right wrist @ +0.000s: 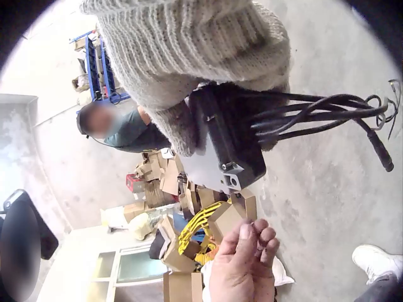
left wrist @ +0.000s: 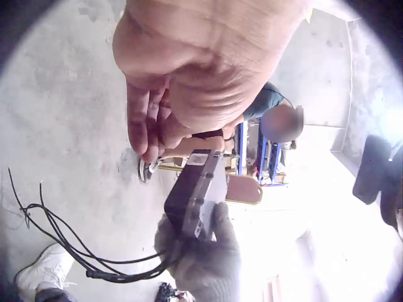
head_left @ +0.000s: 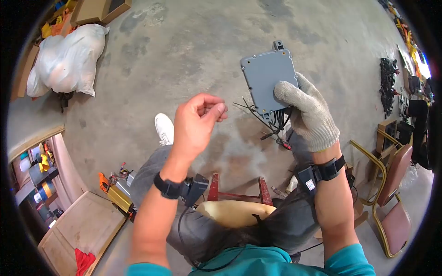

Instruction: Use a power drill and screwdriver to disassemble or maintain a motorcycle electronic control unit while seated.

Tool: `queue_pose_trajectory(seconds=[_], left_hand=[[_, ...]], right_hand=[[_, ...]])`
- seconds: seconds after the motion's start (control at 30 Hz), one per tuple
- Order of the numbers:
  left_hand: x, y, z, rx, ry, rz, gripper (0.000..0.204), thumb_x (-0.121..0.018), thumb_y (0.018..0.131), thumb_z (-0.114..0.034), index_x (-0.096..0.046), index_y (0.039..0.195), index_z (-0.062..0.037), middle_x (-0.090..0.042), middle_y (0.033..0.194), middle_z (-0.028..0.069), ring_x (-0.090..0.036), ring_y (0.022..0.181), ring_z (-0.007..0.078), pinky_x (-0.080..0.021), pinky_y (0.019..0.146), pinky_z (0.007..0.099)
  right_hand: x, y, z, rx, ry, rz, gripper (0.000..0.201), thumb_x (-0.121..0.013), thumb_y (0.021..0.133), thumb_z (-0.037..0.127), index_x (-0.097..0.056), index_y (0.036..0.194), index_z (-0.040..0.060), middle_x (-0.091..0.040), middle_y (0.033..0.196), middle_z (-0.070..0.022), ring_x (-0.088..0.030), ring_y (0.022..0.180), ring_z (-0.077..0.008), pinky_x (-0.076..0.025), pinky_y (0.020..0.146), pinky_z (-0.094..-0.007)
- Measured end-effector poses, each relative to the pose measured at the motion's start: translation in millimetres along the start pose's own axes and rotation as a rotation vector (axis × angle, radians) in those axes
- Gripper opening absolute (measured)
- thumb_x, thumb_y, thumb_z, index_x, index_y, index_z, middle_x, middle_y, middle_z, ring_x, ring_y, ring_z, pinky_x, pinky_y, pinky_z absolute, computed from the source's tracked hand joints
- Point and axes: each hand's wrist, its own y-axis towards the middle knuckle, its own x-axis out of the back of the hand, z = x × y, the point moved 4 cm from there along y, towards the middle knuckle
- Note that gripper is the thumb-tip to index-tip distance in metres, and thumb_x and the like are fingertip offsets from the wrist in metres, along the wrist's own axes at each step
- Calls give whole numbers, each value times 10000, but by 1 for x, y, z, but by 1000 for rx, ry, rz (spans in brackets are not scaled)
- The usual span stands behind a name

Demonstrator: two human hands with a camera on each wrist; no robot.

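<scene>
The gloved right hand point(head_left: 307, 115) has its grip round a grey box point(head_left: 268, 78) (wires point(head_left: 271, 122) dangling); the bare left hand point(head_left: 195, 122) pinches its fingertips together.

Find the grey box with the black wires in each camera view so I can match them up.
Head: grey box upper centre-right, held by the gloved right hand.
Left wrist: box edge-on at lower centre, below the bare left hand.
Right wrist: box at centre, under the glove.
Shared landmark: the black wires hanging from the box.
</scene>
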Motion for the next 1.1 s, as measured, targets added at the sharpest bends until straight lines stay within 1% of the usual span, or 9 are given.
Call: queue_pose_trajectory(seconds=[0.07, 0.1, 0.17, 0.3, 0.37, 0.4, 0.47, 0.6, 1.1], left_hand=[[3, -8, -4, -111, 236, -81, 106, -731, 984, -52, -718, 1077, -1, -711, 910, 24, -646, 800, 83, -521, 723, 236], [1, -8, -1, -89, 230, -88, 106, -731, 984, -52, -718, 1077, -1, -711, 910, 24, -646, 800, 83, -521, 723, 236], [-7, -1, -17, -296, 192, -67, 89, -724, 975, -63, -719, 1012, 17, -720, 888, 30, -636, 773, 94, -516, 736, 255], [-5, 6, -29, -265, 146, -55, 82, -714, 984, -61, -731, 1020, 10, -723, 896, 19, -632, 773, 85, -517, 732, 259], [0, 6, -22, -88, 46, -2, 95, -712, 1002, -39, -739, 1077, 12, -719, 962, 20, -654, 832, 77, -539, 767, 236], [1, 5, -24, -86, 44, -6, 95, -712, 1002, -39, -739, 1077, 12, -719, 962, 20, -654, 832, 77, -539, 767, 236], [-2, 5, -24, -25, -107, 44, 113, -693, 1012, -25, -731, 1092, 44, -748, 996, 60, -708, 903, 114, -589, 828, 272], [-3, 4, -26, -8, -126, 79, 127, -690, 1009, -18, -722, 1104, 61, -760, 1021, 89, -732, 944, 141, -610, 862, 299], [-10, 8, -20, 18, -11, 68, 96, -707, 1002, -31, -705, 1065, 42, -757, 946, 69, -727, 854, 122, -604, 790, 273]], right_hand=[[-2, 1, 0, 3, -28, 0, 488, -769, 951, 137, -559, 1305, -124, -696, 1126, -166, -734, 951, -212, -632, 864, -357], [-4, 0, -3, -8, -56, 4, 476, -770, 952, 142, -566, 1293, -120, -695, 1125, -165, -734, 947, -209, -633, 862, -355], [-8, 1, -7, -44, -47, 0, 463, -769, 953, 143, -573, 1282, -117, -697, 1121, -162, -734, 945, -205, -632, 861, -350], [-11, 8, -10, -47, -71, -3, 438, -765, 954, 140, -584, 1266, -108, -704, 1096, -146, -732, 938, -194, -632, 850, -333], [-14, 10, -11, -50, -66, 9, 434, -764, 955, 139, -586, 1264, -108, -705, 1090, -142, -732, 939, -192, -632, 847, -331], [-16, 9, -11, -51, -80, 4, 431, -764, 954, 138, -588, 1261, -108, -705, 1092, -142, -732, 940, -192, -632, 847, -332], [-18, 10, -14, -61, -96, 0, 428, -764, 954, 136, -590, 1259, -109, -705, 1094, -141, -732, 940, -192, -631, 847, -332], [-17, 13, -19, -66, -100, -11, 431, -768, 949, 136, -592, 1256, -111, -706, 1097, -147, -732, 953, -193, -627, 851, -326], [-18, 11, -16, -36, -192, -14, 515, -785, 941, 197, -578, 1286, -124, -703, 1098, -163, -722, 964, -190, -609, 856, -317]])
